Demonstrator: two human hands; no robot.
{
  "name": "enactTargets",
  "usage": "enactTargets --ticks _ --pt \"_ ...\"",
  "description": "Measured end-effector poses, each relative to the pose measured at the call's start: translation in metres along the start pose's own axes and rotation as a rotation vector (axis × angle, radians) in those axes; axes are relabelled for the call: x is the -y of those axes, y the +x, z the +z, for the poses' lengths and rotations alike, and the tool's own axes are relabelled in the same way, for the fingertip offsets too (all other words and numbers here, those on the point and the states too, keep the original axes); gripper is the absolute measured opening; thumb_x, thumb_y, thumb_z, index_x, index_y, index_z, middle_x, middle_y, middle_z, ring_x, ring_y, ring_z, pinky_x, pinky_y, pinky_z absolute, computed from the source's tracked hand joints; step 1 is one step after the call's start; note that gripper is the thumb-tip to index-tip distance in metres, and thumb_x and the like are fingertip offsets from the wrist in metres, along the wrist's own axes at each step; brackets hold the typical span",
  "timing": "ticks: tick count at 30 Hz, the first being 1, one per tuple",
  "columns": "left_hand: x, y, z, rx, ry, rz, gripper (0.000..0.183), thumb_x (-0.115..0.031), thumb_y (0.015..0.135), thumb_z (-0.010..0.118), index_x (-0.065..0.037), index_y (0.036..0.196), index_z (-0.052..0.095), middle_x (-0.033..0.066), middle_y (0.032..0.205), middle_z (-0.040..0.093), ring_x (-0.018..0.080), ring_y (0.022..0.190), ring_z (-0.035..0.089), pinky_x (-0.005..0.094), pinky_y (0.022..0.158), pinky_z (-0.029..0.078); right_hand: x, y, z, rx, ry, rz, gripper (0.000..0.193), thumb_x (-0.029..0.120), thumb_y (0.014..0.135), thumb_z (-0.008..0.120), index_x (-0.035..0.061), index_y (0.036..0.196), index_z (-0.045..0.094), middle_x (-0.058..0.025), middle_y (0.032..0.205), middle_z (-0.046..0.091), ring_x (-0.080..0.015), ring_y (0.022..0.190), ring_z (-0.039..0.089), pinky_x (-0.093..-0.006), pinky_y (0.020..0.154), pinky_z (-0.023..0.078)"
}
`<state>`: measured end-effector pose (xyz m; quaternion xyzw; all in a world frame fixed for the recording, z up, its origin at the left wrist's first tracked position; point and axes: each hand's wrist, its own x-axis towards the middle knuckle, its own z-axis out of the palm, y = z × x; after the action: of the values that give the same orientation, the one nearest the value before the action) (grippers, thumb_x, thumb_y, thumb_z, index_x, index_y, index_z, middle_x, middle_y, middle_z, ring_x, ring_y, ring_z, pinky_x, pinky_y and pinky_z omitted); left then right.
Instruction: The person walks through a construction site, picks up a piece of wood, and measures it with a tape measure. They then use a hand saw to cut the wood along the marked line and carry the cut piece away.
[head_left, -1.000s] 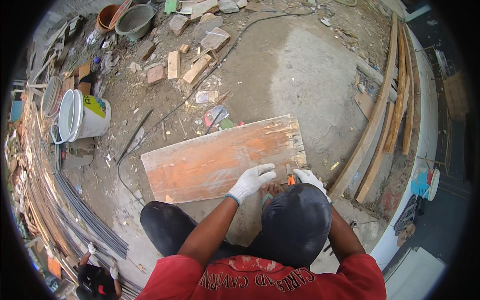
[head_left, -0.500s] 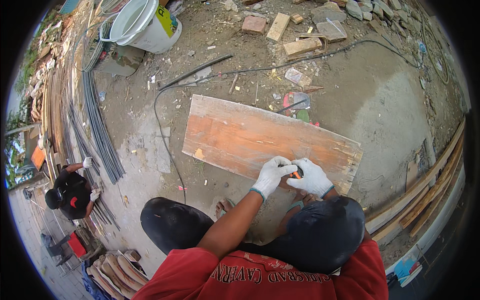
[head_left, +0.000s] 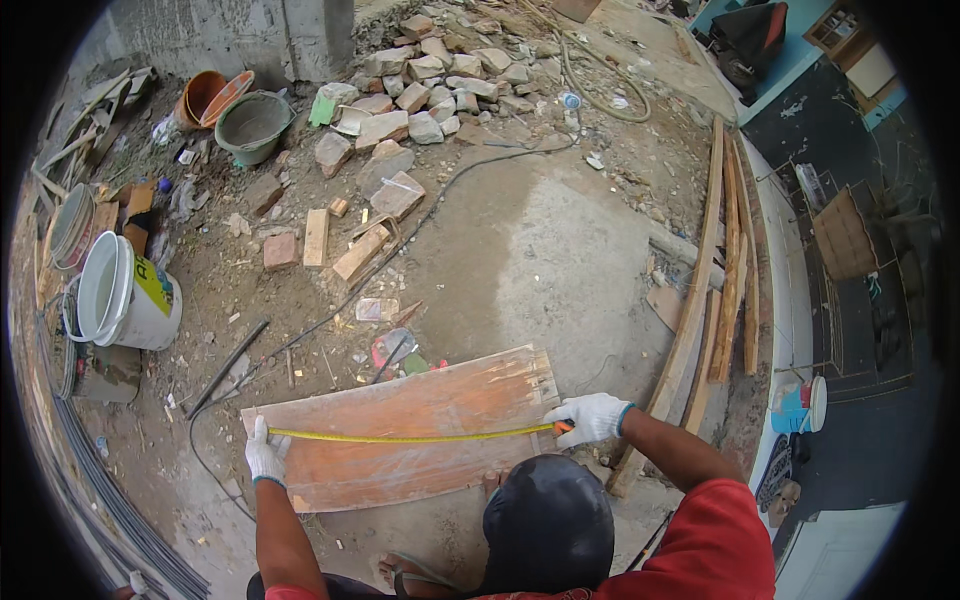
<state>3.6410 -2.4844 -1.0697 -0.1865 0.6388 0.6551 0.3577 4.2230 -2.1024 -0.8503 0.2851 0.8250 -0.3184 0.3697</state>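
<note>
One yellow tape [head_left: 410, 439] spans board [head_left: 400, 475] btwn L hand [head_left: 265, 456] & R hand [head_left: 592, 417].

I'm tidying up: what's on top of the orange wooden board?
A yellow measuring tape stretches across the board, the left hand at its left end. The surface beneath them is hidden.

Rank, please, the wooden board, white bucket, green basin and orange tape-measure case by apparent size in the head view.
1. Wooden board
2. White bucket
3. Green basin, farther off, so its true size against the bucket is unsure
4. Orange tape-measure case, partly hidden by the right hand
</note>
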Motion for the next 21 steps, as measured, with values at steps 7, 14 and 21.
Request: enactTargets --ticks 7,14,21 --pt "-0.043 0.014 -0.021 -0.125 -0.093 0.043 0.044 -0.051 0.106 0.072 -0.017 0.134 0.072 0.0033 0.129 0.072 0.0261 0.115 0.071 0.0455 0.097 0.059 0.034 0.033 -0.026 0.082 0.236 -0.045 0.063 0.052 0.098 0.073 0.0165 0.150 0.068 -0.0121 0.132 0.077 -0.0302 0.117 0.073 -0.0393 0.105 0.054" --pt "-0.021 -0.046 0.052 -0.038 -0.317 -0.052 0.111 -0.082 0.101 0.054 -0.009 0.176 0.017 0.0236 0.170 0.042 0.0448 0.149 0.051 0.0547 0.119 0.049 0.068 0.097 -0.050 0.167 0.413 0.017 0.062 0.044 0.096 0.079 0.0050 0.143 0.072 -0.0068 0.110 0.079 -0.0170 0.095 0.070 -0.0319 0.088 0.056" --pt "0.075 -0.090 0.058 0.022 -0.293 -0.207 0.102 -0.074 0.108 0.049 -0.007 0.176 0.016 0.0248 0.170 0.042 0.0408 0.138 0.059 0.0545 0.115 0.053 0.098 0.171 -0.064 0.208 0.345 -0.002 0.057 0.044 0.097 0.078 0.0065 0.139 0.075 -0.0055 0.091 0.075 -0.0153 0.072 0.066 -0.0339 0.066 0.055"
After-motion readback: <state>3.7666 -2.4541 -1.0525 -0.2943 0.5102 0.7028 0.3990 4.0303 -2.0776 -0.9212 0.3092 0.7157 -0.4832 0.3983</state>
